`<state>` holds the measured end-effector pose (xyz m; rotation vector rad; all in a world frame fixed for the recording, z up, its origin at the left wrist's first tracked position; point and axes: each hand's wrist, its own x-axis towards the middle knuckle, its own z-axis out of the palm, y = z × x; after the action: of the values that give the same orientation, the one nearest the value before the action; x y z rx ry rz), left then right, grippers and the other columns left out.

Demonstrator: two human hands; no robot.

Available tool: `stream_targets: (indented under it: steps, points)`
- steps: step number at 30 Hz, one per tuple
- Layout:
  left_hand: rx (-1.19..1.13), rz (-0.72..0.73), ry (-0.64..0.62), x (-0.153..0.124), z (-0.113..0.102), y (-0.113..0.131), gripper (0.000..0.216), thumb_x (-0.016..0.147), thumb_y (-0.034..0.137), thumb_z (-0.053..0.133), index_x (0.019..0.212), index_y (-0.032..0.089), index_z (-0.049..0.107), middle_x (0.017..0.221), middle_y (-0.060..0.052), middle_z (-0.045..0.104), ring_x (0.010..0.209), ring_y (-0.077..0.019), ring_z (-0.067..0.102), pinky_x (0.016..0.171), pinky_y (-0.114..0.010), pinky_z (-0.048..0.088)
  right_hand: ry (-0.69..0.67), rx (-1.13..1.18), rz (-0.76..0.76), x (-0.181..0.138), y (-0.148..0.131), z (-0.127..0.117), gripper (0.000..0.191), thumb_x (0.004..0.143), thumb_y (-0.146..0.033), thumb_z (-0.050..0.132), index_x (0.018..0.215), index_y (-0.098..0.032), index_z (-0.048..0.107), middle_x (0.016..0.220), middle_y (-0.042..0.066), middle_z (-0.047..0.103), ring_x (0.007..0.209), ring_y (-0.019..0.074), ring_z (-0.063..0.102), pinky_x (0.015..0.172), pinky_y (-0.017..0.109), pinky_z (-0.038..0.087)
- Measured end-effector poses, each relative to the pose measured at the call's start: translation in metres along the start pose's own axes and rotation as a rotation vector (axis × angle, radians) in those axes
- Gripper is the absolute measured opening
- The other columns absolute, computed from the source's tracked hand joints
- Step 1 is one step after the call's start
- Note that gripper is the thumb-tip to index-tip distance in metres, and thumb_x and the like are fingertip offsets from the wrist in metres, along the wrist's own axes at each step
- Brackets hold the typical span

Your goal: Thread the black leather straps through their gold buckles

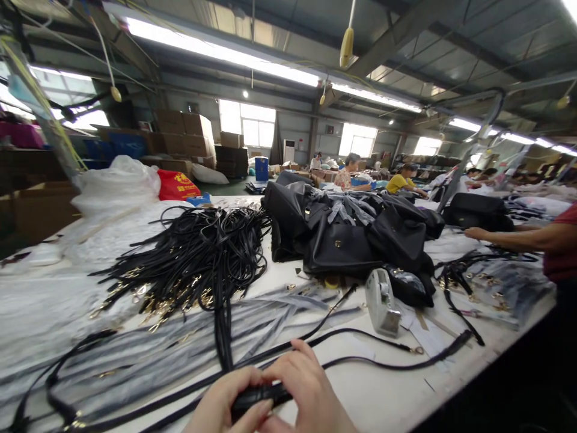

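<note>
Both my hands are at the bottom edge of the head view, gripping one black strap (pixel 259 396) between them. My left hand (pixel 225 403) pinches its near end from below. My right hand (pixel 311 391) folds over it from above. The strap runs to the right across the white table (pixel 383 391) and ends near a gold clasp (pixel 417 350). A big heap of black straps with gold clasps (pixel 193 258) lies ahead of my left hand. A pile of black handbags (pixel 347 237) sits further back at centre.
A white tape dispenser (pixel 382 304) stands right of centre. Clear plastic sleeves (pixel 148 349) lie flat by my hands. A co-worker's arm (pixel 509 237) reaches in from the right. White bags (pixel 117 183) and cardboard boxes (pixel 184 135) are at back left; other people sit far back.
</note>
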<state>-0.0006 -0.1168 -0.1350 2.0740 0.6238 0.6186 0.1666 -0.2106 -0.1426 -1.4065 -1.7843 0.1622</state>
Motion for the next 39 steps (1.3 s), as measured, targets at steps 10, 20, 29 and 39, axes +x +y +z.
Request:
stream_targets:
  steps: [10,20,29,39]
  points:
    - [-0.135,-0.192,-0.002,0.003,-0.003,0.009,0.032,0.076,0.04,0.07,0.072,0.018,0.048,0.062,0.006,0.046,0.058,-0.0084,0.038,0.053,-0.021,0.031,0.092,-0.123,-0.085,-0.004,0.0,0.0,0.018,0.085,-0.018,0.066,0.102,-0.024,0.062,0.09,0.0,0.072,0.083,0.0169,0.067,0.109,0.049,0.033]
    - [-0.604,-0.345,-0.204,0.001,-0.007,0.005,0.056,0.071,0.066,0.072,0.066,0.016,0.046,0.069,0.0,0.059,0.061,-0.0096,0.052,0.057,-0.022,0.039,-0.041,-0.055,-0.064,-0.001,0.006,0.0,0.008,0.088,-0.027,0.064,0.095,-0.025,0.063,0.086,-0.001,0.072,0.079,0.0172,0.067,0.11,0.05,0.037]
    - [-0.737,-0.222,0.107,0.007,-0.062,-0.007,0.041,0.079,0.048,0.074,0.099,0.013,0.069,0.116,-0.012,0.067,0.104,-0.0201,0.062,0.101,-0.036,0.041,0.09,-0.003,0.092,-0.003,0.017,-0.007,0.013,0.087,-0.038,0.066,0.09,-0.026,0.064,0.082,0.0,0.071,0.091,0.0229,0.068,0.104,0.046,0.046]
    - [-0.23,-0.114,-0.283,-0.001,-0.017,0.0,0.03,0.087,0.04,0.064,0.105,0.016,0.069,0.084,-0.004,0.07,0.074,-0.0151,0.063,0.069,-0.025,0.051,0.036,0.13,0.274,-0.016,0.029,-0.001,0.021,0.086,-0.043,0.066,0.096,-0.025,0.068,0.098,0.005,0.073,0.12,0.0298,0.059,0.098,0.043,0.048]
